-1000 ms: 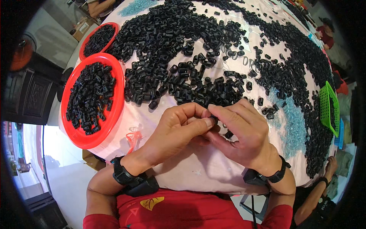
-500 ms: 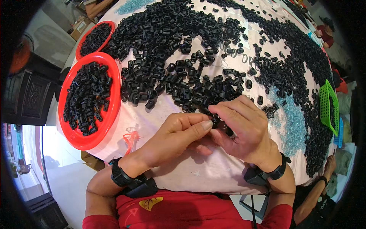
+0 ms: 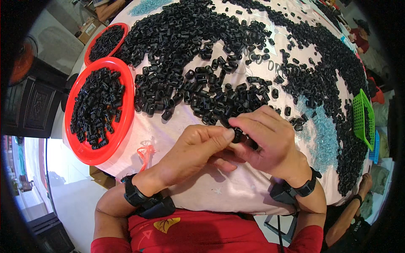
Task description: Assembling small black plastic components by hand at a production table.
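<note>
I see my left hand [image 3: 192, 147] and right hand [image 3: 270, 139] pinching one small black plastic tube piece [image 3: 237, 135] between fingertips (both grips closed on it), just above the white-covered tabletop [image 3: 219, 189], beside the black pile [image 3: 198, 84].

Black parts [image 3: 198, 84] cover a white cloth [image 3: 177, 135]; left of them sit red trays [image 3: 90, 154], right a green basket [image 3: 363, 118] and pale-blue beads [image 3: 322, 139].
</note>
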